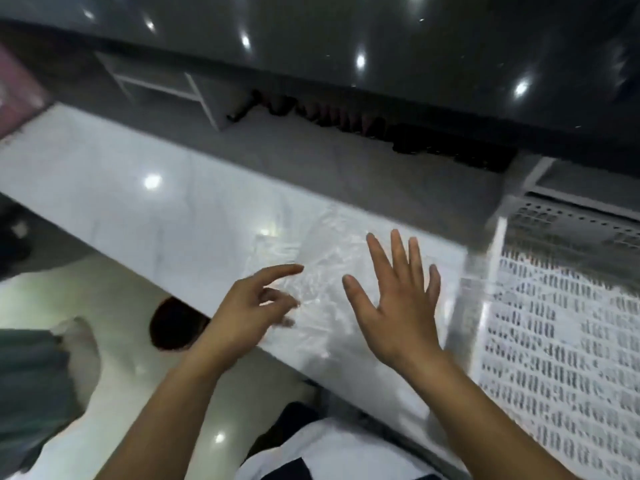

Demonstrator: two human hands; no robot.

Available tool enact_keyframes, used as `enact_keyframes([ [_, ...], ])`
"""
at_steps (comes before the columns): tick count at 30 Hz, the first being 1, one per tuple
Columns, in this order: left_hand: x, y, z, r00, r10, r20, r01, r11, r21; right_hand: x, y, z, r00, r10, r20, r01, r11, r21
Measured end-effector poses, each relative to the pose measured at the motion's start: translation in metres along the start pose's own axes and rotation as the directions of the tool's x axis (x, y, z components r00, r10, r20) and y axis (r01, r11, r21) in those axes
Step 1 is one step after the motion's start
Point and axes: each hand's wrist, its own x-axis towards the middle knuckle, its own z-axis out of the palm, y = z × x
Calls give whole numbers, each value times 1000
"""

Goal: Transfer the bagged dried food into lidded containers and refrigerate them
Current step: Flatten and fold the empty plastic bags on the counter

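While both hands hovered over the counter (138, 188), neither gripped anything: the right hand (398, 299) was spread flat with fingers straight and apart, palm down above a clear plastic bag (322, 271), and the left hand (249, 306) had its index finger extended toward the bag's near edge, the other fingers loosely bent. That pose looked like a reach to flatten or pick up the bag, though whether either hand touched the film could not be told through the blur. The bag lay crumpled and flat on the pale marble surface by the front edge, apparently empty (no dried food showed in it, and no lidded container was in view). Just to its right stood a white perforated basket (554, 341), handy for holding things. Behind the counter rose a dark glossy panel (381, 36); below lay a pale tiled floor (114, 327).
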Motion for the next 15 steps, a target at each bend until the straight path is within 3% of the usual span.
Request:
enact_keyframes([
  [4,9,-43,-8,988,-72,-140,56,991,-121,18,-17,54,992,-39,117,57,986,-154],
  [11,25,-81,-42,962,-126,-243,108,990,-85,48,-35,112,978,-126,167,174,932,-318],
  [13,29,-88,-54,968,-106,-227,112,994,16,55,-36,125,977,-94,193,159,921,-356],
  [15,33,-93,-61,964,7,-265,59,968,244,60,-34,137,973,-34,227,118,923,-367],
])
